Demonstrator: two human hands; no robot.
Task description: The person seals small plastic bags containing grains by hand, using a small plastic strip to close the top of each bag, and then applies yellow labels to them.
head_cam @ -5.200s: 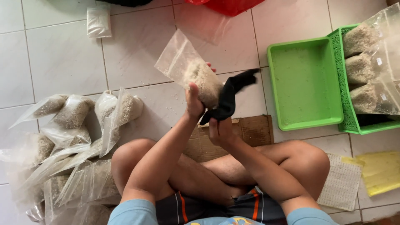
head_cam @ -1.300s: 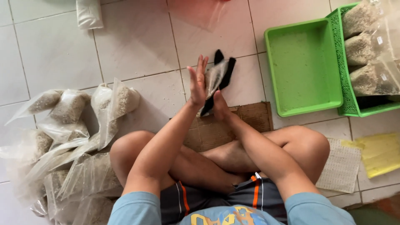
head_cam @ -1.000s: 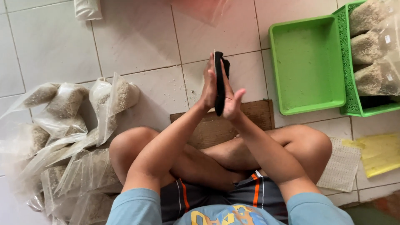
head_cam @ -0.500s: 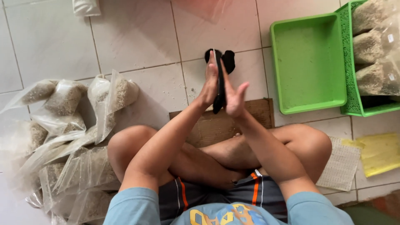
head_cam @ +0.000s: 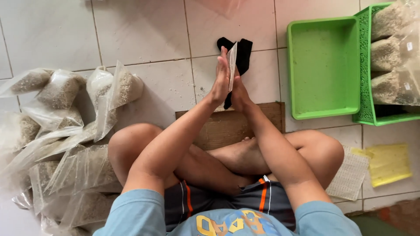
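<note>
I sit cross-legged on a tiled floor with my arms stretched forward. My left hand (head_cam: 220,78) and my right hand (head_cam: 239,91) are pressed flat together, palm to palm, fingers pointing away from me. Between them stands the thin edge of a clear plastic bag (head_cam: 232,61), seen edge-on. A black cloth-like piece (head_cam: 243,54) is also squeezed there, on the right hand's side; it sticks out above the fingertips and a little below the wrists. Whether the bag holds anything is hidden by the palms.
A wooden board (head_cam: 218,129) lies in front of my legs. An empty green tray (head_cam: 323,105) and a green basket (head_cam: 364,65) with filled grain bags (head_cam: 387,52) stand at the right. Several grain bags (head_cam: 61,91) pile up at the left. A yellow sheet (head_cam: 387,164) lies at the lower right.
Five seconds ago my hands held a grain-filled bag with the black piece. Since then the palms have closed flat together, and the black piece now shows further above the fingertips.
</note>
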